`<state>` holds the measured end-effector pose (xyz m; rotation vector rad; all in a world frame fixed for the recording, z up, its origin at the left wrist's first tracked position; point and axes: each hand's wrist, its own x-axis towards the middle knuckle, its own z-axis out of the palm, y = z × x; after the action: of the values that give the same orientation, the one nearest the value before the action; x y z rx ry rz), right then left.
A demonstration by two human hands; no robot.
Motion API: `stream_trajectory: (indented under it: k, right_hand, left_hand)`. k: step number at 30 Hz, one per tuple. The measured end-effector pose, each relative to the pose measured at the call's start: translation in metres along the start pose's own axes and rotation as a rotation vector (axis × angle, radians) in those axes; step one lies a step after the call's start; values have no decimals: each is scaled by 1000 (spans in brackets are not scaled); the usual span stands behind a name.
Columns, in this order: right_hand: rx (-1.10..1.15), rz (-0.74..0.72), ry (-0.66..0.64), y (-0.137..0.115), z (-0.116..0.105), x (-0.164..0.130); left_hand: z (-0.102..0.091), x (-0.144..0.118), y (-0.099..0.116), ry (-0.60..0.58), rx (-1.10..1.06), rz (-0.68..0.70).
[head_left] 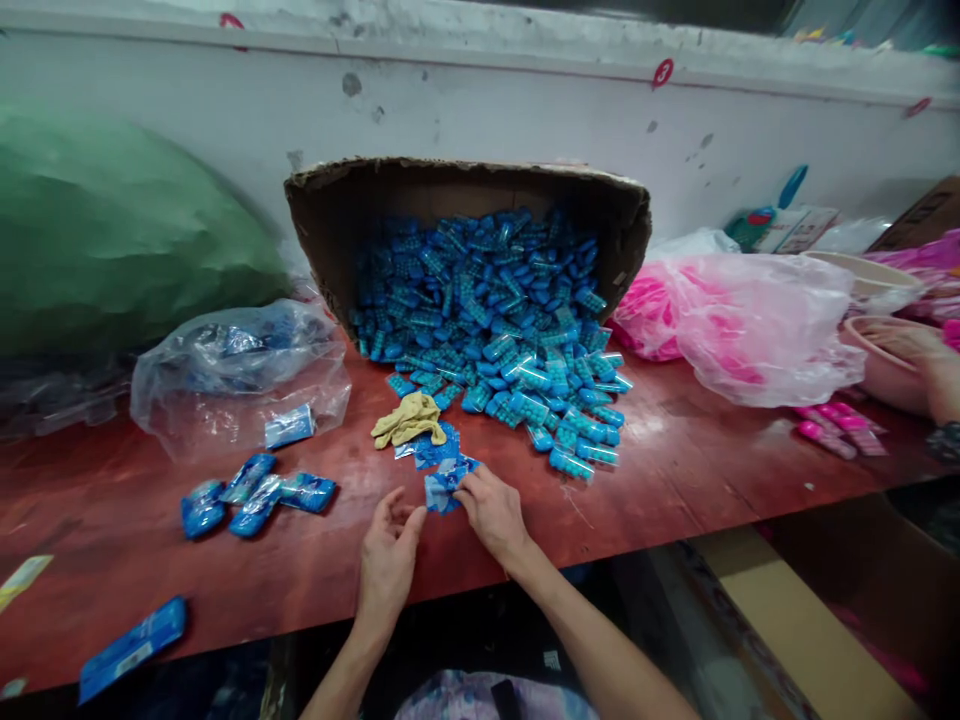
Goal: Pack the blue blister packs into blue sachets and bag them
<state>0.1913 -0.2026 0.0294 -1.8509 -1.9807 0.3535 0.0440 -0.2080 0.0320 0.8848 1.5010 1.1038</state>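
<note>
My right hand (pixel 493 510) pinches the edge of a flat blue printed packet (pixel 441 490) at the front of the red table. Just left of it, my left hand (pixel 388 550) holds nothing, its thumb and fingers apart and slightly curled. Behind the packet lie more flat blue packets (pixel 437 447), partly under a pair of crumpled yellowish finger cots or gloves (pixel 410 420). Small blue clear-wrapped bottle-shaped items (pixel 480 290) spill in a heap from a cardboard box (pixel 637 230) tipped on its side.
Several filled blue packs (pixel 255 495) lie at left, beside a clear plastic bag (pixel 225 400). A long blue packet (pixel 135 645) overhangs the front edge. A big green sack (pixel 112 230) stands behind. At right are a bag of pink items (pixel 750 320) and another person's hand in a pink basin (pixel 885 375).
</note>
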Motion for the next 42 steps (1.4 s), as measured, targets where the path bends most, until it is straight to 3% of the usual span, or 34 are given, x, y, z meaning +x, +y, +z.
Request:
stream_trajectory:
  k: [2,6,13,20,24,33,42]
  right_hand:
    - [120,37,75,-8,-4,-3]
    - [338,16,127,-20,-12,-13]
    - [648,143,54,-4,-5,-1]
    - [56,136,-2,-5,1,6]
    - [-149,84,33,-7,13,6]
    - [-189,19,27,-1,12,15]
    - [-55,20,59,-1,7,7]
  left_hand:
    - [4,-4,4,-27,-47,-69]
    - [16,-4,5,-226,-212,-240]
    - [18,1,1,-235,-272,-262]
    - [9,8,3,-136,-71,-169]
    - [2,9,0,-118,-27,-121]
    - [7,11,-2,-64,-32,-119]
    - [3,10,-1,-22,-49,-96]
